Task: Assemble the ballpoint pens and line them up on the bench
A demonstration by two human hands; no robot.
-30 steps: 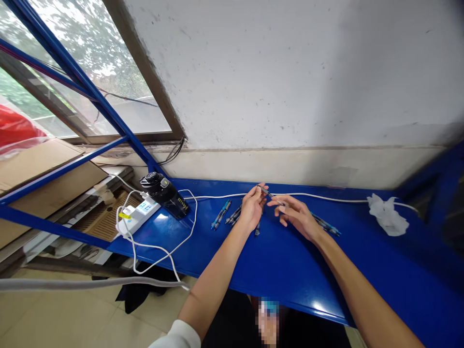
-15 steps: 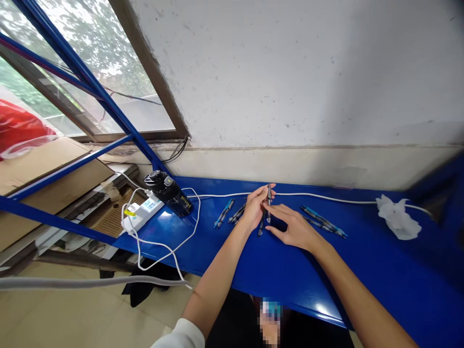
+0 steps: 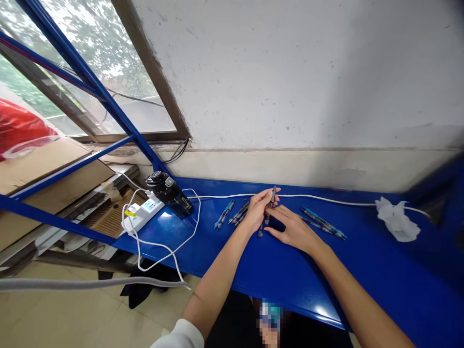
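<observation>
My left hand is closed around the upper part of a dark pen that stands tilted above the blue table. Close on its right, my right hand has its fingers at the pen's lower part, the thumb a little apart below. Another pen lies under the hands, partly hidden. Several dark pens lie left of my left hand, with a blue pen beyond them. More blue and dark pens rest to the right of my right hand.
A black bottle stands beside a white power strip with looping white cable at the left of the blue table. Crumpled white tissue sits at the right. A wall rises behind the table.
The held pen has tilted more and shifted slightly right, with my left hand moving along. My right hand's fingers have shifted a little on it.
</observation>
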